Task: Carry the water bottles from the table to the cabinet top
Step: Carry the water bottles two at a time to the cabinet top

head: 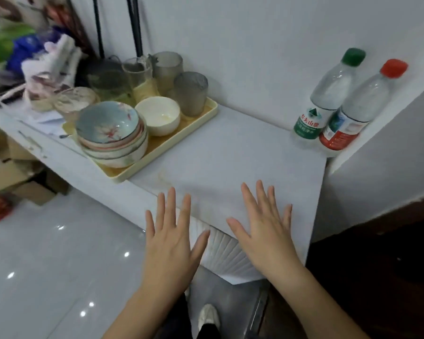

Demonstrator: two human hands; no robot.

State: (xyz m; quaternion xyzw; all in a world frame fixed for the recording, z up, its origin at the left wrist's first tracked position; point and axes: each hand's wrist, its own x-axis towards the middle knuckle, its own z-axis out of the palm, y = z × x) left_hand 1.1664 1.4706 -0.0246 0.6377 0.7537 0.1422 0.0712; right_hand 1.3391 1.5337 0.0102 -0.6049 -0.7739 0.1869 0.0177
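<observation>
Two clear water bottles stand upright and touching in the far right corner of the white cabinet top [230, 152]. One water bottle [328, 94] has a green cap and green label; the other water bottle [360, 104] has a red cap and red label. My left hand [171, 241] and my right hand [264, 223] hover over the cabinet's near edge, backs up, fingers straight and spread. Both hold nothing and are well short of the bottles.
A yellow tray [171, 148] on the cabinet's left part carries stacked bowls [113, 135], a white bowl [158, 115] and several glasses [190, 92]. Clutter lies further left. White walls rise behind and to the right. Cardboard boxes [12, 177] sit on the glossy floor.
</observation>
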